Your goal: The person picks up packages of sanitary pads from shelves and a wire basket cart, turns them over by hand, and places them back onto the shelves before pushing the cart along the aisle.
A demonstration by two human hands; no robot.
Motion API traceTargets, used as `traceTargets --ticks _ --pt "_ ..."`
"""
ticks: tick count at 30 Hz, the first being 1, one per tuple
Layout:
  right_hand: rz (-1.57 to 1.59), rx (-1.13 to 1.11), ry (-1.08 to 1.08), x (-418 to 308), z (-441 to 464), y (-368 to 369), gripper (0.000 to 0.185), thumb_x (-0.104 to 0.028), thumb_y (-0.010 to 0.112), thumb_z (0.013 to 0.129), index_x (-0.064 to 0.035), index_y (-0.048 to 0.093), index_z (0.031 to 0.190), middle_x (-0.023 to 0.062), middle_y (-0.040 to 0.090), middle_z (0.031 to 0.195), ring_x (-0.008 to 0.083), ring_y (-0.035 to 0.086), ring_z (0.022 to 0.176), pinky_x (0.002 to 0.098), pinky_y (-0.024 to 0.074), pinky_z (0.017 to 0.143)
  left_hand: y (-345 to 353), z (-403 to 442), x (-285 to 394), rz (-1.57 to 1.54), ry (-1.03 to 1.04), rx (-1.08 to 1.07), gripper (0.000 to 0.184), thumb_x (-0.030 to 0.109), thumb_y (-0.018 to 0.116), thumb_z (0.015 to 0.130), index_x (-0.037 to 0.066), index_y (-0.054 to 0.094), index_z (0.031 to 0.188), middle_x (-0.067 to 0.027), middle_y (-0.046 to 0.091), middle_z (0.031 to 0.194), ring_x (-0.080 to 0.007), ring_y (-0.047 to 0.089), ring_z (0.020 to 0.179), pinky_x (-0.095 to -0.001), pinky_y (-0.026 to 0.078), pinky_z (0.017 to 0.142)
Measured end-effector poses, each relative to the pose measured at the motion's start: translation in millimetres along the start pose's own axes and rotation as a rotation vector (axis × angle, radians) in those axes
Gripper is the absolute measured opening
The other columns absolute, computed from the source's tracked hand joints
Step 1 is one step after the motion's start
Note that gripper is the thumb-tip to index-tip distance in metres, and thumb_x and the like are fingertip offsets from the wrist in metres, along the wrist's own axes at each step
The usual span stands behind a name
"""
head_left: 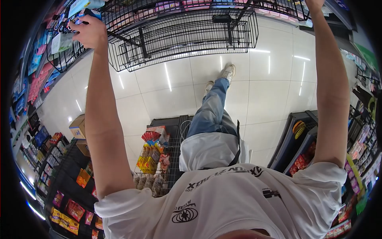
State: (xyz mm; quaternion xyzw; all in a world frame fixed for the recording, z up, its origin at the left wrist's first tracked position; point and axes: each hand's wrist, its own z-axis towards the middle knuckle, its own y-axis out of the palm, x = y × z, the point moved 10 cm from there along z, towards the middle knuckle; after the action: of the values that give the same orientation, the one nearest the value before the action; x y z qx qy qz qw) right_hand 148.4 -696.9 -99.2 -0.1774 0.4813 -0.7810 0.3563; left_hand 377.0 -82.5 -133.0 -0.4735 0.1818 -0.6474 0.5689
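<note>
My left hand [90, 32] is up at the top left by a shelf of packaged goods. Its fingers are curled on a plastic-wrapped pack [61, 42], pale with some green, with dark and blue packaging beside it. Part of that pack is hidden by the hand. At the top edge, my right hand [315, 3] is cut off by the frame, so its fingers do not show. It is nearest the right end of the upper wire shelf [292, 8], where pink packs stand.
An empty-looking black wire basket [183, 40] juts out over the tiled floor [262, 89] ahead. Behind me stand a snack rack [153, 159], a dark display unit [298, 139] and a cardboard box [78, 126]. Hanging snack bags [65, 219] fill the lower left.
</note>
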Motion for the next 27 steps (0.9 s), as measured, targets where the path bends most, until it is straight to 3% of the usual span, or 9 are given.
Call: traceTargets --ticks 9,11,13,23,27 --pt "-0.07 -0.014 -0.011 6 1 7 0.033 -0.033 0.063 0.085 -0.0009 0.07 0.085 0.0203 0.068 0.082 0.0392 0.065 0.083 0.0455 0.0519 0.076 -5 -2 2 -0.033 0.003 0.004 0.056 0.043 0.04 0.091 0.01 0.04 0.136 -0.0274 0.051 0.101 -0.0454 0.061 0.083 -0.0552 0.048 0.07" --pt "-0.276 0.167 -0.188 -3 0 9 0.033 -0.034 0.061 0.086 -0.0014 0.068 0.084 0.0186 0.067 0.079 0.0394 0.062 0.08 0.0467 0.0501 0.075 -5 -2 2 -0.053 0.018 0.019 0.055 0.044 0.041 0.091 0.011 0.041 0.135 -0.0273 0.051 0.1 -0.0442 0.061 0.083 -0.055 0.048 0.069" --pt "-0.22 0.164 -0.165 4 -2 15 0.033 -0.034 0.059 0.086 -0.0018 0.066 0.082 0.0182 0.065 0.078 0.039 0.061 0.079 0.047 0.0487 0.073 -5 -2 -2 -0.046 -0.004 0.038 0.054 0.044 0.042 0.091 0.013 0.042 0.135 -0.0268 0.051 0.099 -0.0431 0.061 0.082 -0.0539 0.048 0.068" --pt "-0.061 -0.014 0.015 1 -3 1 0.033 -0.03 0.06 0.084 0.0015 0.068 0.079 0.0247 0.065 0.074 0.0424 0.063 0.074 0.0486 0.0516 0.069 -6 -1 2 -0.017 0.025 0.049 0.051 0.043 0.043 0.091 0.015 0.045 0.134 -0.0235 0.052 0.095 -0.0406 0.061 0.077 -0.0506 0.049 0.064" --pt "-0.102 0.018 -0.055 0 -3 5 0.034 -0.03 0.059 0.085 0.0023 0.068 0.078 0.0258 0.065 0.078 0.0427 0.063 0.078 0.0485 0.051 0.073 -4 0 1 -0.012 0.021 0.044 0.052 0.043 0.043 0.091 0.015 0.044 0.135 -0.0236 0.052 0.095 -0.0417 0.061 0.077 -0.0515 0.05 0.066"
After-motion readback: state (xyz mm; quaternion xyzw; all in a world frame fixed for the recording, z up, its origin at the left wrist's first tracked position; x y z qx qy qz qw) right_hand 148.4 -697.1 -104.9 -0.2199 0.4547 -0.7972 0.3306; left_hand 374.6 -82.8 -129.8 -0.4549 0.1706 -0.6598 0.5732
